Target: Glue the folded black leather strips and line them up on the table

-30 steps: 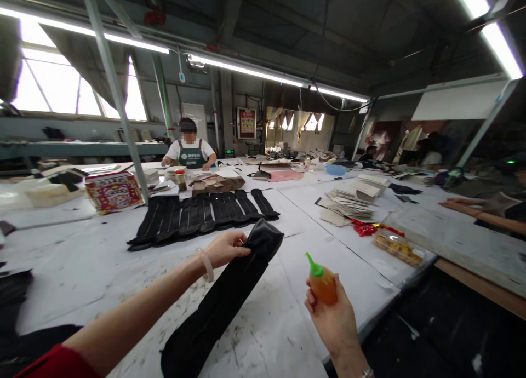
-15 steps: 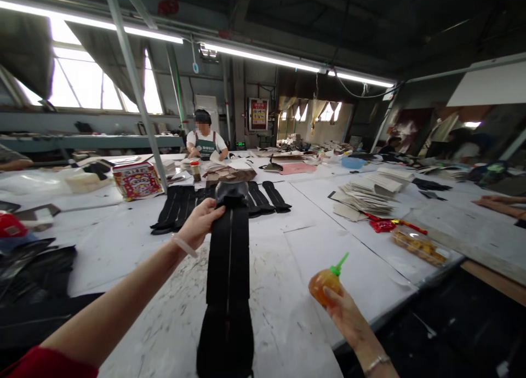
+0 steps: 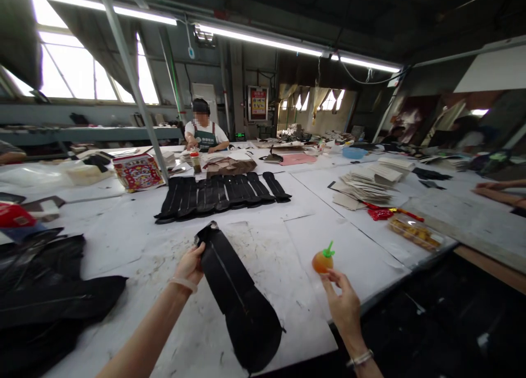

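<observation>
My left hand (image 3: 192, 265) is closed on the far end of a long black fabric piece (image 3: 234, 290) with a pale line down its middle. That piece slants toward me over the white table, its wide rounded end nearest. Off to the right, a squeeze bottle (image 3: 322, 262) of orange-amber liquid with a green nozzle stands on the table. My right hand (image 3: 343, 301) is just on the near side of the bottle with its fingers parted; whether a fingertip still touches it is hard to tell.
Several similar black pieces (image 3: 222, 194) lie in a row beyond my left hand. Black material (image 3: 45, 301) is heaped at left. To the right are stacked grey sheets (image 3: 365, 186) and a clear box of yellow food (image 3: 415, 233). A co-worker (image 3: 204, 129) is across the table.
The black piece came down from upright to a slant across the table, my left hand lowering with it. My right hand's grip on the bottle loosened, and the bottle now stands on the table.
</observation>
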Action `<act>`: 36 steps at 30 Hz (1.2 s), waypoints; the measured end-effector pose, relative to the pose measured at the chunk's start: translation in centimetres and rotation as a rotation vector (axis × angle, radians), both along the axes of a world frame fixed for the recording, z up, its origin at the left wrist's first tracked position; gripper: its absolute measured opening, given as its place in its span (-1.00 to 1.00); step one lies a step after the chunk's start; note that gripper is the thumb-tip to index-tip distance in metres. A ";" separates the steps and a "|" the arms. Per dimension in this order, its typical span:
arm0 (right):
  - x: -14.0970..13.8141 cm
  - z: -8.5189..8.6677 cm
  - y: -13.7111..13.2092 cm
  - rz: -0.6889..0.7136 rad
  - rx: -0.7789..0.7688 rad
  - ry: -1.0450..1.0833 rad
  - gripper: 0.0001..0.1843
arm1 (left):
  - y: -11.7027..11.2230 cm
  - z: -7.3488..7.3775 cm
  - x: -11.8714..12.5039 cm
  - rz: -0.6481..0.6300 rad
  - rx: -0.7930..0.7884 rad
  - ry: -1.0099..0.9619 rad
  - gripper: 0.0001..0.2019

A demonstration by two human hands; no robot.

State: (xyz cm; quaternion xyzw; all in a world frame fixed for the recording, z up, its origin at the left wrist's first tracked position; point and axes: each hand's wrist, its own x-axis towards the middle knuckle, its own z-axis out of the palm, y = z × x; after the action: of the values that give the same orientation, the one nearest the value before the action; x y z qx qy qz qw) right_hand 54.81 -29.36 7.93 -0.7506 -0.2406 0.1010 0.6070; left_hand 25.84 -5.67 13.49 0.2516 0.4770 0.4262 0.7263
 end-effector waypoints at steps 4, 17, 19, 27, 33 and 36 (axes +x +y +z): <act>-6.3 2.7 0.6 0.651 0.080 0.536 -0.30 | -0.4 -1.1 1.9 0.043 -0.004 -0.004 -0.96; -10.9 -1.1 2.9 0.710 0.019 0.695 -0.48 | -12.6 -5.4 3.1 -0.384 -0.338 -0.178 -0.73; -10.2 -0.2 2.0 0.757 0.015 0.608 -0.39 | -13.0 -5.8 3.1 -0.404 -0.418 -0.177 -0.73; -9.5 3.4 -0.5 1.021 -0.016 -0.400 -0.44 | -11.2 -6.2 2.8 -0.432 -0.420 -0.250 -0.68; -12.1 1.4 1.3 0.846 -0.094 -0.722 -0.81 | -11.5 -7.0 3.3 -0.448 -0.497 -0.320 -0.58; -12.6 0.7 2.3 0.669 -0.141 -0.647 -0.89 | -11.5 -6.9 3.5 -0.456 -0.537 -0.353 -0.55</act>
State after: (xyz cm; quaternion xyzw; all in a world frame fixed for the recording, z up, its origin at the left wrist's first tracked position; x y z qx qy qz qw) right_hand 42.20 -27.07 8.59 -0.6639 -0.6389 0.0680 0.3825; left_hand 29.34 -17.15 6.62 0.0751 0.3711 0.1508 0.9132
